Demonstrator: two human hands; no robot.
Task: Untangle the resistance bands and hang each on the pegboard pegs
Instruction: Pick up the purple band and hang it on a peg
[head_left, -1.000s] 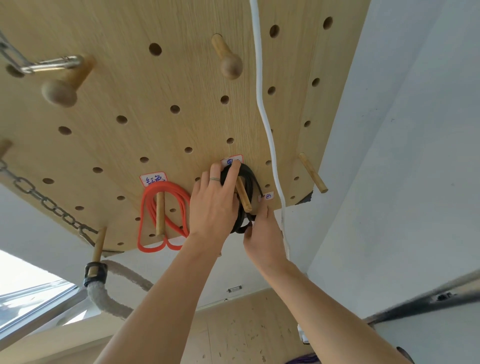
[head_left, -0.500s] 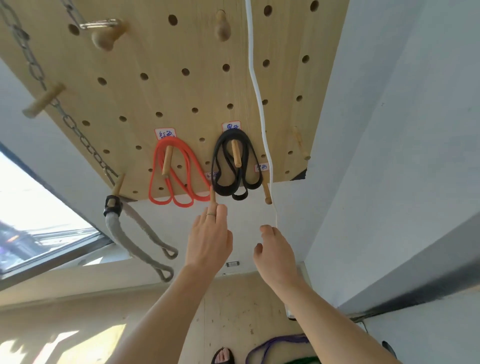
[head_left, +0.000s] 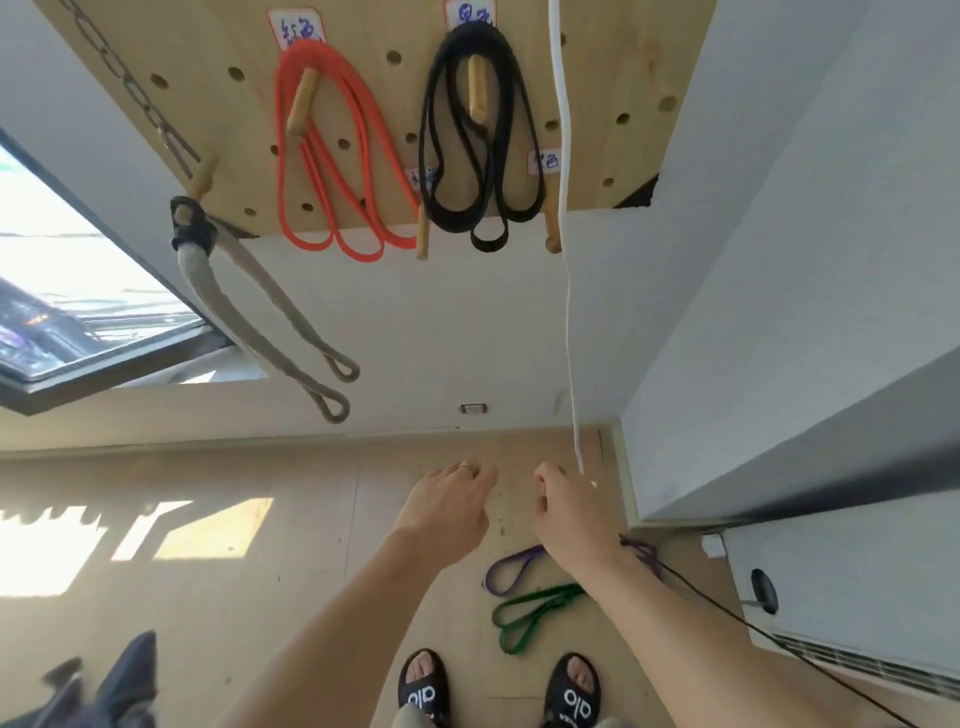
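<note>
1. The pegboard (head_left: 218, 31) fills the top of the view; its lower edge ends above a bare white wall, and a grey wall closes in the right side.
2. A white cord (head_left: 569, 260) hangs down from the board's right part to just beside the right hand (head_left: 574, 517).
3. The red band (head_left: 332, 156) hangs looped on one peg (head_left: 302, 101), the black band (head_left: 475, 150) on the next peg (head_left: 478, 88); two lower pegs beside them are bare.
4. The left hand (head_left: 447, 506) and right hand are low, well below the board, fingers loose, holding nothing.
5. The purple band (head_left: 511, 566) and green band (head_left: 530, 616) lie on the floor under the right forearm, near the sandalled feet.
6. A grey strap (head_left: 249, 306) hangs from a peg at the board's lower left.
</note>
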